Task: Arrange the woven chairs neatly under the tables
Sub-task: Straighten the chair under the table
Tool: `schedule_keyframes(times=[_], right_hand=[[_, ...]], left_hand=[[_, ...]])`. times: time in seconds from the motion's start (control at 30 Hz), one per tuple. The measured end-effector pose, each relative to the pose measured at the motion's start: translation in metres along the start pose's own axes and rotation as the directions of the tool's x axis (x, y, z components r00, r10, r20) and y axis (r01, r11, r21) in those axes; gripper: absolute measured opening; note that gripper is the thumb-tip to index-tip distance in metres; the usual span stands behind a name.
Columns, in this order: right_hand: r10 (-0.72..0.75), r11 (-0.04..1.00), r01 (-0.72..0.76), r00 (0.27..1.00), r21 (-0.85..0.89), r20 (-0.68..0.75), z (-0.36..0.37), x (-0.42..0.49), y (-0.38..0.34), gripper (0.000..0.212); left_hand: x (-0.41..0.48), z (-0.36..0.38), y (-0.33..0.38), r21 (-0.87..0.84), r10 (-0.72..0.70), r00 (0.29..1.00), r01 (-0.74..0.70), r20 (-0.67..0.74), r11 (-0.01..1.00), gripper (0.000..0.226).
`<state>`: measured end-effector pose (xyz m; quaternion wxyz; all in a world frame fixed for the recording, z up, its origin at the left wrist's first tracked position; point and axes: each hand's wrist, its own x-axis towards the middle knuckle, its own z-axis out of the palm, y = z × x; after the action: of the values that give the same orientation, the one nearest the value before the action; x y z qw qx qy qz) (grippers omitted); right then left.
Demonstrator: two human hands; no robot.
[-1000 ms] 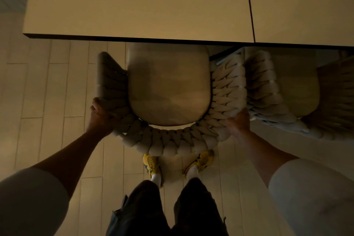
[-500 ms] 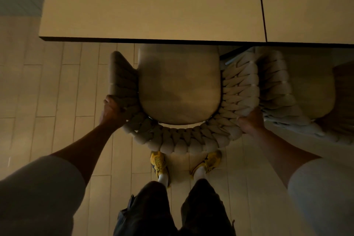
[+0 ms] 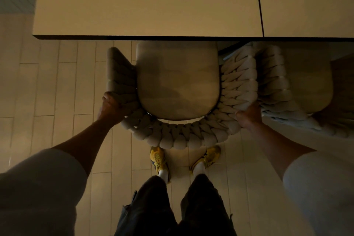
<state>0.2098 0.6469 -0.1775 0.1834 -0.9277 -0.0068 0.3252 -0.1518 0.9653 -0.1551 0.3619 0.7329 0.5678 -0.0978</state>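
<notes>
A beige woven chair (image 3: 178,136) with a smooth seat cushion stands in front of me, its front edge tucked just under the pale table (image 3: 145,2). My left hand (image 3: 109,107) grips the woven back at its left curve. My right hand (image 3: 249,116) grips the woven back at its right curve. A second woven chair (image 3: 275,82) stands right beside it on the right, partly under the adjoining table (image 3: 306,2).
The two tabletops meet at a dark seam above the chairs. Pale plank floor lies to the left of the chair. My feet in yellow shoes (image 3: 159,159) stand directly behind the chair back.
The view has shifted slightly, with the chair and table sitting a little further right in frame. Both hands keep their grip on the chair back.
</notes>
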Motion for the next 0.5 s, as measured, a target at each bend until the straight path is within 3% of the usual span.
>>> schedule_keyframes(times=[0.13,0.4,0.5], right_hand=[[0.022,0.999,-0.023,1.0,0.023,0.013,0.0,-0.002,-0.001,0.104],[0.025,0.998,-0.026,0.999,0.05,0.031,-0.005,-0.011,-0.004,0.099],[0.003,0.995,-0.008,0.999,0.104,0.046,-0.007,-0.019,-0.004,0.097]], left_hand=[[0.012,-0.002,0.0,-0.063,-0.045,0.999,0.045,0.01,0.997,0.061],[0.006,-0.004,-0.003,-0.095,-0.078,0.996,0.081,0.034,0.992,0.051],[-0.001,-0.001,0.0,-0.107,-0.039,0.994,0.049,0.1,0.993,0.065]])
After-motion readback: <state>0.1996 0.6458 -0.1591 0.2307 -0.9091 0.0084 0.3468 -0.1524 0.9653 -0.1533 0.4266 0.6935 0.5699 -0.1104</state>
